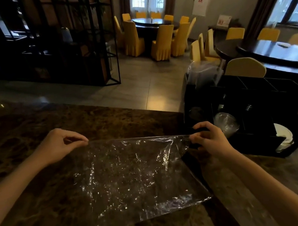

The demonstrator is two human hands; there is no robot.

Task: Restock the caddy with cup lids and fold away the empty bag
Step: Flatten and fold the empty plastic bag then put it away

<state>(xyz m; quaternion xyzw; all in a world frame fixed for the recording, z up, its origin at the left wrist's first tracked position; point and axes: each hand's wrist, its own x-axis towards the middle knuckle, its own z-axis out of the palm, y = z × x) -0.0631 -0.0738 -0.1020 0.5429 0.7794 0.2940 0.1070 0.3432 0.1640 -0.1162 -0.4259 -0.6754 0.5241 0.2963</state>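
Currently, the clear plastic bag (134, 177) lies spread flat on the dark marble counter (21, 132), just left of the black caddy (251, 117). The left hand (60, 143) pinches the bag's far left corner between thumb and fingertips; the right hand (210, 138) pinches the far right corner, which is lifted and curled over (both hands closed on plastic). Clear cup lids (226, 123) sit in 1 front caddy compartment, beside the right hand.
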